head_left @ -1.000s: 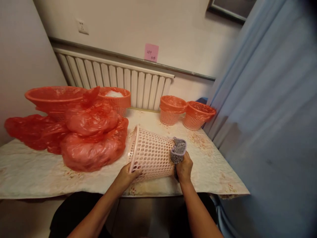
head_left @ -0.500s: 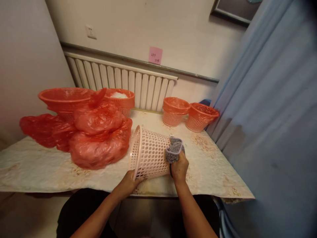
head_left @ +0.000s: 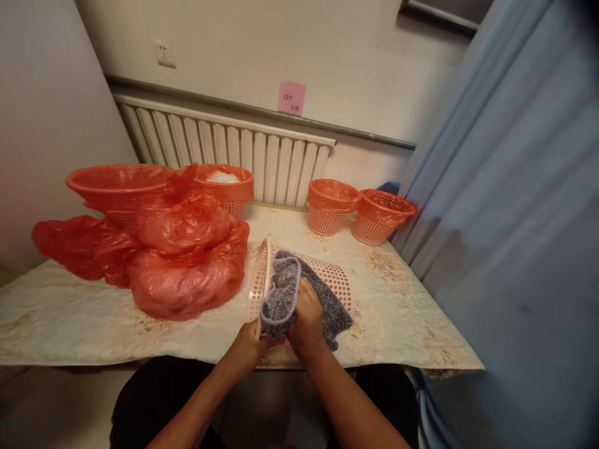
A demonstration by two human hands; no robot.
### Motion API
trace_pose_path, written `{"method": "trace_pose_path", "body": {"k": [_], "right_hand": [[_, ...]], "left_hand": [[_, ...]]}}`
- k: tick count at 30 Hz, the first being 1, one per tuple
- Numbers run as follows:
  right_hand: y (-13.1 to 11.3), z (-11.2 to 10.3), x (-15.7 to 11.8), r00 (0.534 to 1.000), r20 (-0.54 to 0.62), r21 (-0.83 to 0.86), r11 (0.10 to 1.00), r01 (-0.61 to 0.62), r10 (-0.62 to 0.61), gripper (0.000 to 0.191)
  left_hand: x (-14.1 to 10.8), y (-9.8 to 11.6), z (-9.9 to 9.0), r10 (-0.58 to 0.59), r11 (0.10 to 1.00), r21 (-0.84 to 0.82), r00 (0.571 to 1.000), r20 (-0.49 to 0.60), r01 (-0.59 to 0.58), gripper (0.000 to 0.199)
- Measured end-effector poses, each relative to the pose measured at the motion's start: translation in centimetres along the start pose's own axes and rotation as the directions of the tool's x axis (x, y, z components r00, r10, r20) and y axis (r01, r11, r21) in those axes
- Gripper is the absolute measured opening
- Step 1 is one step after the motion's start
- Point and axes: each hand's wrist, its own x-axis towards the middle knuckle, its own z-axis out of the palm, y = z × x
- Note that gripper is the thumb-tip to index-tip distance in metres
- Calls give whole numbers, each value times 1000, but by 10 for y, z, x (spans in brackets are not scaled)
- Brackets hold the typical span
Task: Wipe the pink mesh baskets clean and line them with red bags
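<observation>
While gripping the rim of the pale pink, perforated plastic basket point(head_left: 339, 280) with the closed fingers of the left hand point(head_left: 248, 349), pressing a fuzzy grey cloth with lilac edging point(head_left: 283, 293) to its outside with the right hand point(head_left: 306, 318); bunched in the right fingers, partly hidden behind cloth and knuckles; lying on its side on the floral-covered table point(head_left: 397, 330), with mouth towards the heap of knotted red plastic bags point(head_left: 187, 280) and base towards the blue curtain point(head_left: 486, 206); judging by the contact near the rim, probably a rubbing step along the lattice; for any further stroke, would call for a firm rim hold and cloth kept flat, clear of the left fingers; on the pink paper note point(head_left: 292, 98) on the wall, possible to read "284", with a lower line too small to make out surely; no brand visible.
</observation>
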Motion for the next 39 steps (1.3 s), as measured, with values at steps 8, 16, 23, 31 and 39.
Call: {"method": "trace_pose_path", "body": {"k": [8, 16, 23, 31, 39], "right_hand": [[92, -56, -20, 912, -181, -165, 903, -398, 369, 24], [88, -57, -35, 821, -349, -177, 829, -531, 451, 21], [14, -17, -12, 955, -168, -13, 968, -250, 244, 26], [-30, -9, 7, 997, -28, 17, 997, -73, 74, 41], [-6, -18, 11, 996, 16, 14, 996, -93, 93, 37]], "left_hand": [[6, -8, -2, 55, 998, -43, 997, 56, -53, 47], [8, -2, -6, 66, 997, 36, 996, 60, -68, 44], [13, 12, 1, 83, 997, -8, 991, 106, -83, 45], [-1, 63, 13, 130, 991, -36, 991, -27, -131, 50], [1, 18, 19, 26, 995, -93, 999, 37, -23, 50]]}}
